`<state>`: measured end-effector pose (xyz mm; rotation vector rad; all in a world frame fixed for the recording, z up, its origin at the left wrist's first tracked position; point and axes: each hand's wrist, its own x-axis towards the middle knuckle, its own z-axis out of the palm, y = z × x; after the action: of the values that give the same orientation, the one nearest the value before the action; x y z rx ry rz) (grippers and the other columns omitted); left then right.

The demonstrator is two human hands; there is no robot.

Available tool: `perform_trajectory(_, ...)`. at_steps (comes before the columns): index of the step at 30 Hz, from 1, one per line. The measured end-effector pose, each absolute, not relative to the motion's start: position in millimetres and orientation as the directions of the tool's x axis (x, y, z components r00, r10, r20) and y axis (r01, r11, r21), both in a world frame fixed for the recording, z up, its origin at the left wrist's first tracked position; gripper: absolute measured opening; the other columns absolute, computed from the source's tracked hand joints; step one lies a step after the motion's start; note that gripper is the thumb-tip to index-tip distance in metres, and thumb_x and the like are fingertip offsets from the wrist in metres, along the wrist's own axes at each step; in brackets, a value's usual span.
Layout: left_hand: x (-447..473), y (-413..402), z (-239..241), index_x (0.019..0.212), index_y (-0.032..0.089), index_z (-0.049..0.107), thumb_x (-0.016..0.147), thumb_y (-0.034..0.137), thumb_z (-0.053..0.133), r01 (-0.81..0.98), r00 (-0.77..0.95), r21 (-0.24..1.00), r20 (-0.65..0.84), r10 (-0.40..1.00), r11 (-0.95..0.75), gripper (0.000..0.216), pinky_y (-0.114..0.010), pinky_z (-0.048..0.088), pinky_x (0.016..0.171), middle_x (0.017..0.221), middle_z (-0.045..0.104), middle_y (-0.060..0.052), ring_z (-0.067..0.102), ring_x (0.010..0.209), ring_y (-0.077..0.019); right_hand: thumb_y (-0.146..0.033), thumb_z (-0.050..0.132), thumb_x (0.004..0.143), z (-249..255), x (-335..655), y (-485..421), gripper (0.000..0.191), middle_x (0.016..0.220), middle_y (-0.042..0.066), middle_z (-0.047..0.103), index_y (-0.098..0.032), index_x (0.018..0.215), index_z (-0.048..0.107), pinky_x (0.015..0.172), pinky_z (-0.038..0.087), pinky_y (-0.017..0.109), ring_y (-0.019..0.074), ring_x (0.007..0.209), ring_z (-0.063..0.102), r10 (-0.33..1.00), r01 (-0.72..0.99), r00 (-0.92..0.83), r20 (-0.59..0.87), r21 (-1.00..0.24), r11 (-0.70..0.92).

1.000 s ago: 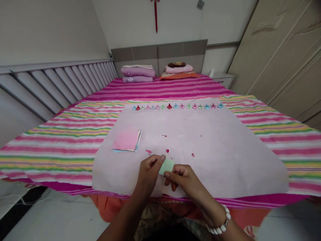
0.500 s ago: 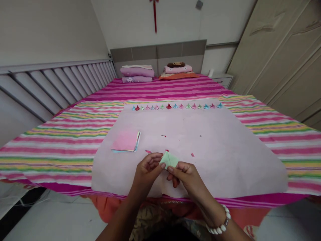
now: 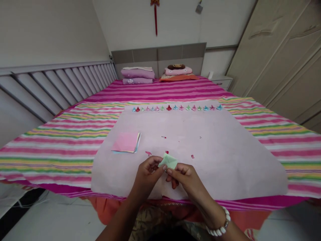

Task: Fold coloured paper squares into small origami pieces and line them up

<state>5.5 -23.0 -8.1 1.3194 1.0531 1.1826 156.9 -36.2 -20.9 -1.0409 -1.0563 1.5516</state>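
Note:
Both hands pinch a small pale green folded paper (image 3: 168,161) just above the near edge of a pale pink sheet (image 3: 225,157) spread on the bed. My left hand (image 3: 147,174) grips its left corner with thumb and fingers closed. My right hand (image 3: 184,177), with a white bead bracelet at the wrist, grips its lower right edge. A stack of square coloured papers (image 3: 125,142), pink on top, lies to the left of my hands. A row of several small folded paper shapes (image 3: 177,107) lines the sheet's far edge.
The bed has a pink, green and yellow striped cover (image 3: 62,134). Small red paper scraps (image 3: 148,153) dot the sheet near my hands. Folded bedding and pillows (image 3: 137,74) sit at the headboard. A slatted rail (image 3: 50,87) runs along the left; cupboard doors (image 3: 283,57) stand at the right.
The green paper went from a flat rectangle to a pointed, opened-up fold. My hands moved slightly together and stayed over the sheet's near edge.

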Motion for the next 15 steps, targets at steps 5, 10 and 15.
perform_trajectory(5,7,-22,-3,0.081,0.016,0.067,0.072,0.026,0.071,-0.045,0.129,0.998,0.047,0.990,-0.042,0.013,-0.024,0.049,0.066,0.073,0.068,-0.001,0.062,0.069,-0.0139,-0.040,0.077,0.067,-20,159,-35,0.028,0.052,-0.002,0.060,-0.016,0.059,0.065,0.048,0.035,0.023,0.0093,0.046,0.048,0.982,-0.211,-0.167,-0.090,-0.970,-0.124)
perform_trajectory(10,5,-20,-2,0.081,0.016,0.068,0.070,0.027,0.073,-0.043,0.123,0.999,0.038,0.992,-0.033,0.016,-0.027,0.051,0.071,0.078,0.071,-0.003,0.065,0.076,-0.0172,-0.034,0.082,0.061,-20,165,-32,0.032,0.057,-0.004,0.055,-0.019,0.087,0.072,0.053,0.039,0.024,0.0110,0.054,0.048,0.999,-0.279,-0.045,-0.025,-0.960,-0.037)
perform_trajectory(15,5,-21,1,0.082,0.016,0.069,0.070,0.027,0.073,-0.058,0.155,0.998,0.004,0.988,0.005,0.017,-0.024,0.050,0.062,0.073,0.070,-0.002,0.064,0.067,-0.0146,-0.028,0.082,0.061,-18,170,-29,0.033,0.064,-0.003,0.058,-0.022,0.092,0.072,0.058,0.045,0.026,0.0119,0.059,0.051,1.000,-0.314,0.029,0.006,-0.949,0.014)
